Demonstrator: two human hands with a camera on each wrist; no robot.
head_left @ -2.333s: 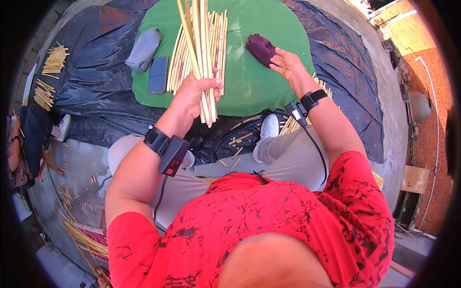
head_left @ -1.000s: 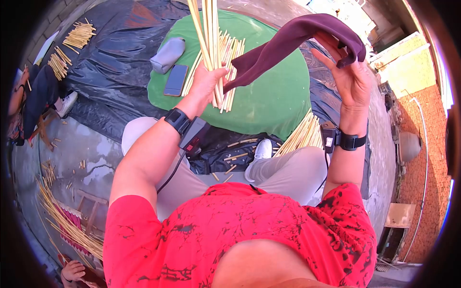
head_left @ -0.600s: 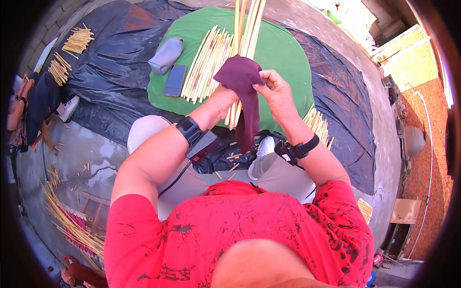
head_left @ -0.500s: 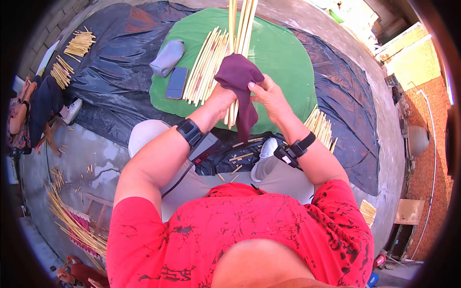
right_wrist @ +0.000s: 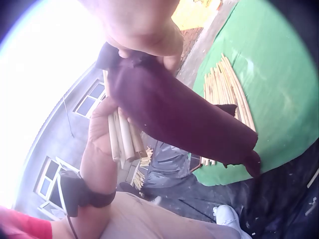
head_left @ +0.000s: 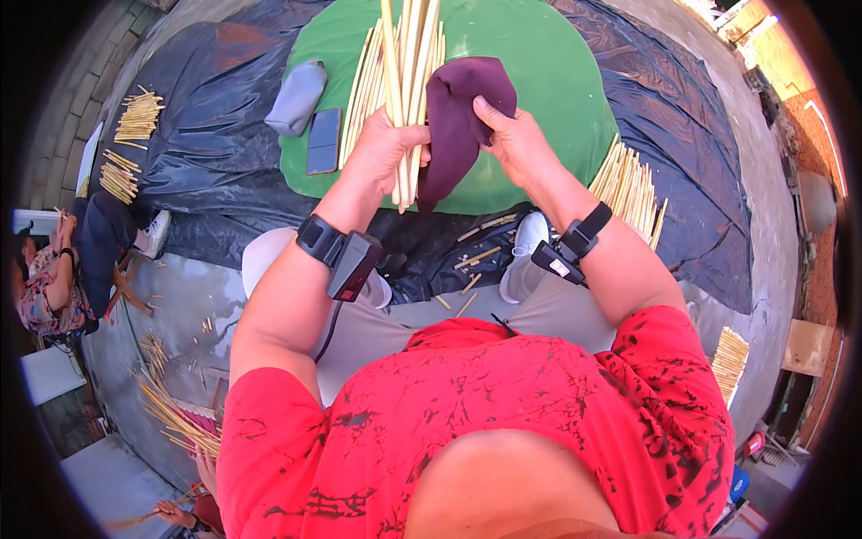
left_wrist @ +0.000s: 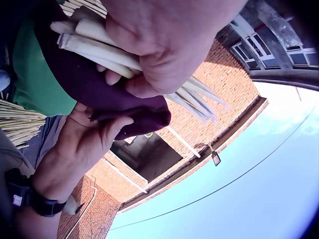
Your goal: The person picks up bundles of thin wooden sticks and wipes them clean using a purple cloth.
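Note:
My left hand [head_left: 382,148] grips a bundle of several long pale sticks [head_left: 409,76], held upright, with the thumb across the front. Right beside the bundle hangs a dark purple cloth [head_left: 453,112]. My right hand [head_left: 519,144] pinches this cloth, its thumb pressed on the near side and the other fingers mostly hidden behind. In the left wrist view, the cloth [left_wrist: 89,89] passes close below the stick ends [left_wrist: 75,47]. From the right wrist, the cloth [right_wrist: 169,107] shows as a long folded band, one end loose, covering part of the sticks [right_wrist: 122,137].
On the green cloth [head_left: 530,54] lie more sticks [head_left: 364,81], a phone [head_left: 323,141] and a grey pouch [head_left: 297,97]. Black sheeting [head_left: 211,153] spreads under it. Further stick piles [head_left: 628,184] lie right and left. Another person [head_left: 58,287] sits at far left.
My right hand has picked the purple cloth up off the green cloth, swung it up to the right, and brought it against the sticks. My left hand has kept its grip on the bundle.

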